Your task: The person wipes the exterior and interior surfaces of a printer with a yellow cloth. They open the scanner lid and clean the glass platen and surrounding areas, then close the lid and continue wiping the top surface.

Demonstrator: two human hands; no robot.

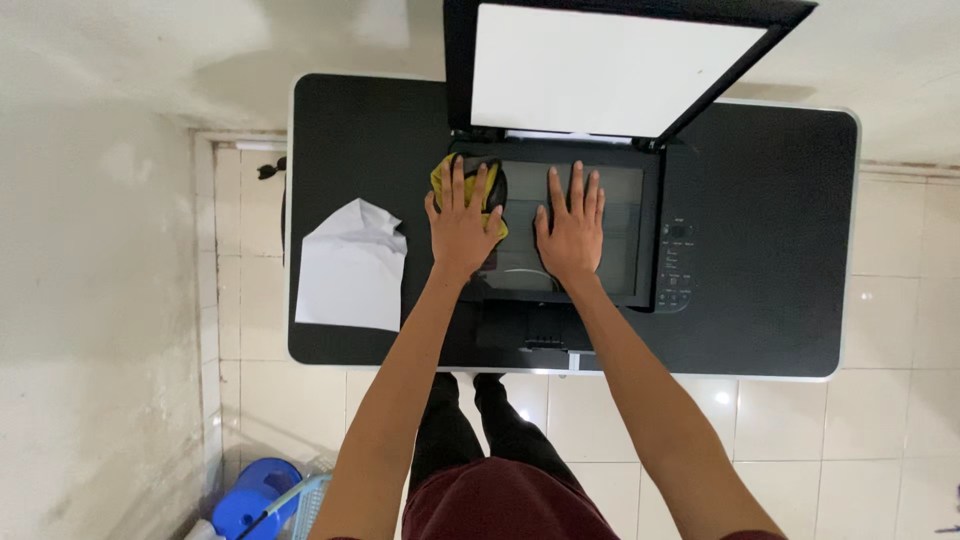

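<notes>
A black flatbed scanner-printer (670, 262) sits on a black table (770, 250), its lid (610, 70) raised and showing a white underside. My left hand (462, 222) lies flat, fingers spread, on a yellow-and-black cloth (441, 177) at the left edge of the scanner glass (622, 225). My right hand (572, 228) rests flat on the glass with fingers apart, holding nothing. The two hands are side by side, a small gap between them.
A bent white sheet of paper (350, 265) lies on the table's left part. The printer's control panel (676, 265) is right of the glass. White tiled floor surrounds the table; a blue plastic container (255, 497) stands at the lower left by the wall.
</notes>
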